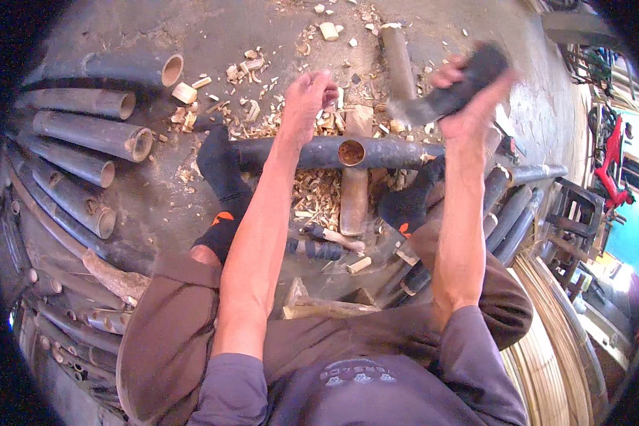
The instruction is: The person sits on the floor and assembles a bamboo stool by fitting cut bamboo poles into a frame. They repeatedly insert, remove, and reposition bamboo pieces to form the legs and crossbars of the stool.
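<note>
My right hand (pixel 468 106) is raised at the upper right, blurred by motion. In it is a tool with a thick black grip (pixel 484 69) and a greyish end (pixel 413 111) that points left; its exact kind is smeared. My left hand (pixel 309 101) hovers beyond the dark pole, fingers curled in; whether they hold anything is hidden. Under both hands a dark bamboo pole (pixel 298 153) lies crosswise over a wooden block (pixel 355 202). A round hole (pixel 351 152) with a brown inside opens in its top. My dark-socked feet (pixel 220 167) rest at the pole on either side.
Cut bamboo poles (pixel 92 135) lie stacked at the left. Pale wood chips (pixel 312 192) litter the floor around the block. A short wooden piece (pixel 399 62) lies beyond. Near my knees are a wooden-handled tool (pixel 337 238) and a black-wrapped one (pixel 316 248). Split strips (pixel 547 341) stand at the right.
</note>
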`<state>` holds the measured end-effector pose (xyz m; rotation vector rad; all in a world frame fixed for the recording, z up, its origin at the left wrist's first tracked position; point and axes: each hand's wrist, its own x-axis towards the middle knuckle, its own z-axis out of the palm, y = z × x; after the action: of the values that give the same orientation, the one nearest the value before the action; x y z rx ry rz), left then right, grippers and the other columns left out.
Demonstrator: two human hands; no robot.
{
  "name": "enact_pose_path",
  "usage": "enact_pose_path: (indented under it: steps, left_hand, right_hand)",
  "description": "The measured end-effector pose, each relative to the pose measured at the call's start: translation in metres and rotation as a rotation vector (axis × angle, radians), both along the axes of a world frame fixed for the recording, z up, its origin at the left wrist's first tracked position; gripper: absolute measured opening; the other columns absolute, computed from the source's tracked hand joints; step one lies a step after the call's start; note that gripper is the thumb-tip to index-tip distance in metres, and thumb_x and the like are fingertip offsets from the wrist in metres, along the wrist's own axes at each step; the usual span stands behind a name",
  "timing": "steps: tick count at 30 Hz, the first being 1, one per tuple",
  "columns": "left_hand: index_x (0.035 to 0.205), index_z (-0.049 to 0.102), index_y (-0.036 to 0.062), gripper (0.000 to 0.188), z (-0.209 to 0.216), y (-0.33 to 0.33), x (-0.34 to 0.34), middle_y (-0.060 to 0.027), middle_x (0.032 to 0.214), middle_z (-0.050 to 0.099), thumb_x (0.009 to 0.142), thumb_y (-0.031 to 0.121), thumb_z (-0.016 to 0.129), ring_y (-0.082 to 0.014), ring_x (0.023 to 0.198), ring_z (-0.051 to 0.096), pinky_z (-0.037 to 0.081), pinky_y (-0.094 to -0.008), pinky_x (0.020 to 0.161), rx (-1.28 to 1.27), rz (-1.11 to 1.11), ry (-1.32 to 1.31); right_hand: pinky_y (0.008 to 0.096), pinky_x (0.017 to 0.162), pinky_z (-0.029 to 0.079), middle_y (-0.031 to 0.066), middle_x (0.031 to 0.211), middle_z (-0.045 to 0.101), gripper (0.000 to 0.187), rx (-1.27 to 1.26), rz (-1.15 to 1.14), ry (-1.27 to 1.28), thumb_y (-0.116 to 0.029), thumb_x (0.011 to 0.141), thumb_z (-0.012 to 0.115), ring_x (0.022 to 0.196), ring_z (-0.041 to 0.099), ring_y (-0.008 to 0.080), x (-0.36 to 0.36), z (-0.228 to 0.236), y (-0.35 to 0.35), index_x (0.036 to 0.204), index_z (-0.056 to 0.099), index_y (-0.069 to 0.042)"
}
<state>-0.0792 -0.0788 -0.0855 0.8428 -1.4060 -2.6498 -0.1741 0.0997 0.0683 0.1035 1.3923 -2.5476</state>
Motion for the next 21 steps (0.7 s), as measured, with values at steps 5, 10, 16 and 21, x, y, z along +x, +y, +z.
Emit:
enact_pose_path:
  steps: [5,10,16,21]
  left_hand:
    - [0.117,0.055,0.0023,0.047,0.008,0.018,-0.021,-0.0110,0.099,0.064,0.095,0.043,0.057,-0.0188,0.087,0.061,0.048,-0.0319,0.080,0.254,0.134,0.085]
    - [0.121,0.054,0.0067,0.049,0.026,0.031,-0.021,-0.0054,0.107,0.058,0.094,0.048,0.056,-0.0146,0.095,0.054,0.044,-0.0303,0.085,0.092,0.297,0.144]
    - [0.111,0.060,0.0058,0.037,0.026,0.038,-0.025,-0.0031,0.104,0.059,0.094,0.038,0.062,-0.0144,0.095,0.054,0.046,-0.0303,0.084,-0.027,0.655,0.026]
    - [0.099,0.060,0.0041,0.033,-0.006,0.040,-0.034,-0.0036,0.092,0.058,0.093,0.036,0.061,-0.0135,0.085,0.054,0.047,-0.0303,0.074,-0.015,0.678,0.030]
  right_hand:
    - [0.0245,0.044,0.042,0.0064,0.073,0.057,0.058,0.294,0.500,-0.345,-0.066,0.091,0.047,0.053,0.053,0.0118,0.004,-0.072,-0.032,0.103,0.053,-0.009]
    - [0.0228,0.045,0.040,0.0002,0.072,0.059,0.058,0.542,0.729,-0.375,-0.066,0.092,0.044,0.053,0.050,0.0087,0.015,-0.100,-0.054,0.105,0.062,-0.012]
    - [0.0272,0.068,0.044,0.0018,0.092,0.059,0.050,0.840,0.903,-0.163,-0.049,0.100,0.041,0.079,0.050,0.0111,0.015,-0.101,-0.079,0.113,0.059,-0.005]
    - [0.0283,0.065,0.044,0.0030,0.091,0.060,0.051,0.792,0.806,0.095,-0.049,0.100,0.042,0.077,0.050,0.0108,0.021,-0.109,-0.079,0.109,0.059,-0.002]
